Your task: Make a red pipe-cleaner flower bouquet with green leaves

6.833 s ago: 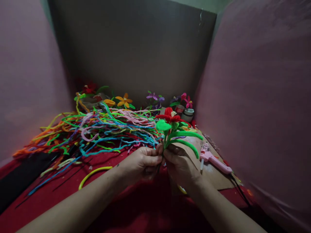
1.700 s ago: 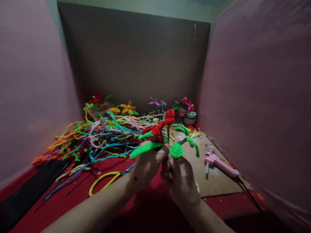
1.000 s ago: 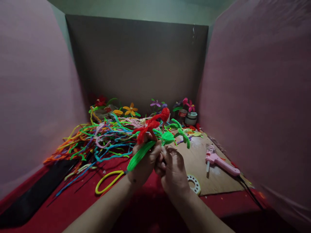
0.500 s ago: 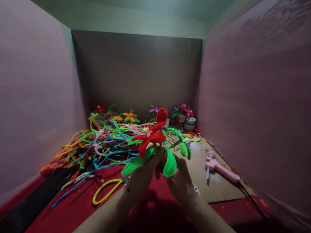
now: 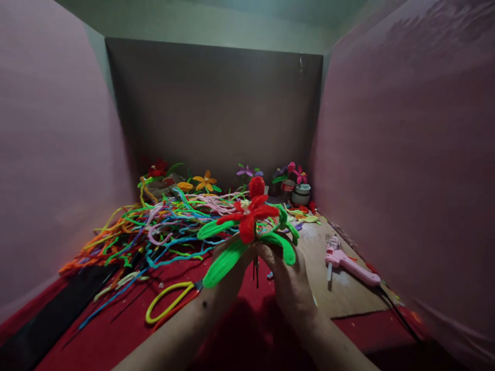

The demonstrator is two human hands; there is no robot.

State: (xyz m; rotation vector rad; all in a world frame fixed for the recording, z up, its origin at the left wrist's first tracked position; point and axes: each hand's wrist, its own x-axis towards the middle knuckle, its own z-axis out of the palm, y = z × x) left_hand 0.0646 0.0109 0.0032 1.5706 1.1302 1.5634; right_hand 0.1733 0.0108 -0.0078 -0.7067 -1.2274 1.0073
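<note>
Both hands hold a pipe cleaner flower [image 5: 247,229] upright in front of me, with red petals, a pale centre, a red bud above and several green leaves. My left hand [image 5: 232,268] is closed around its stem from the left, partly behind a long green leaf. From the right, my right hand [image 5: 290,278] pinches the stem just under the blossom, its fingers partly covered by another leaf. Dark stem ends poke out below, between the two hands. Beside my left wrist lie scissors [image 5: 170,300] with yellow and orange handles.
A tangled heap of coloured pipe cleaners [image 5: 166,226] spreads over the left and middle of the red cloth [image 5: 127,335]. At right, a pink glue gun [image 5: 351,268] rests on a brown board [image 5: 320,288], its cord trailing. Finished flowers [image 5: 206,181] and a jar [image 5: 301,195] stand along the back.
The flower has turned, its red petals shifting right and facing more toward me. The hands have spread slightly apart, and the dark stem ends now show beneath the leaves.
</note>
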